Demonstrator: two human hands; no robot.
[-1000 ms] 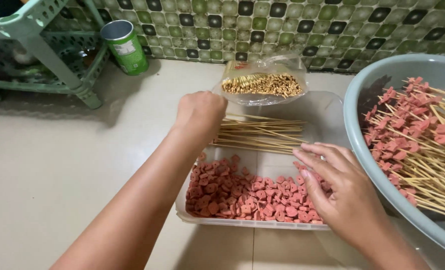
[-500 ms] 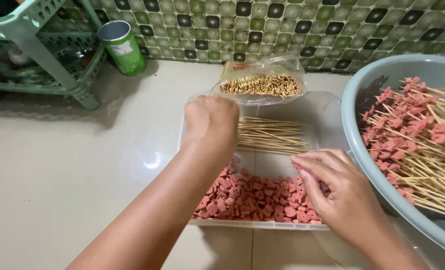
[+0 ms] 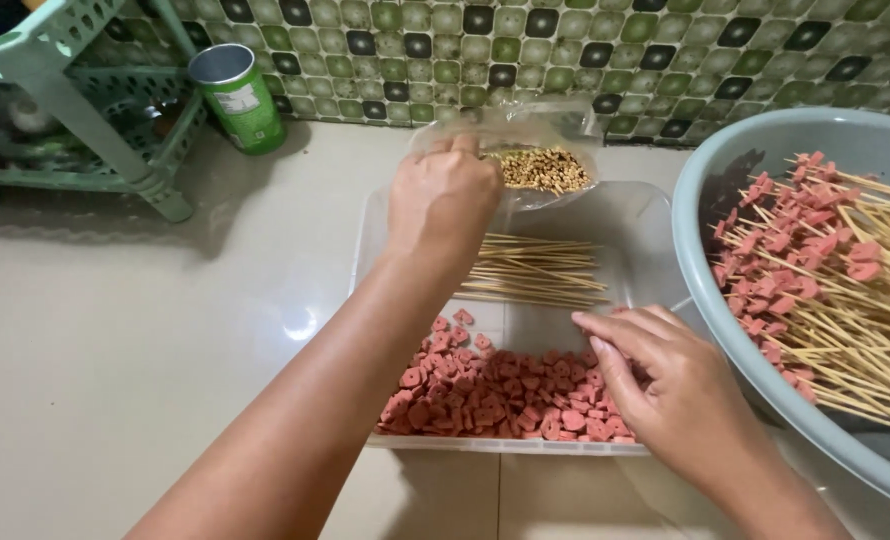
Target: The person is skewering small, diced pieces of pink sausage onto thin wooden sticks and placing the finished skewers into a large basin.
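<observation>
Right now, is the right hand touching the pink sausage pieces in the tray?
Touching. The head view shows the right hand with its fingertips resting on the pile of pink sausage pieces in the clear tray.

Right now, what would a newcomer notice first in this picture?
The clear tray in the middle, with pink sausage pieces under the right hand and bare skewers beyond. The left hand reaches toward a bag of grains. At right, a grey basin holds loaded skewers.

We see open tiled floor (image 3: 145, 330) left of the clear tray (image 3: 645, 215). To its right the grey basin (image 3: 705, 290) of skewered pieces presses close, and the bag of sticks (image 3: 540, 165), green can (image 3: 237, 98) and rack (image 3: 75, 120) crowd the wall.
</observation>
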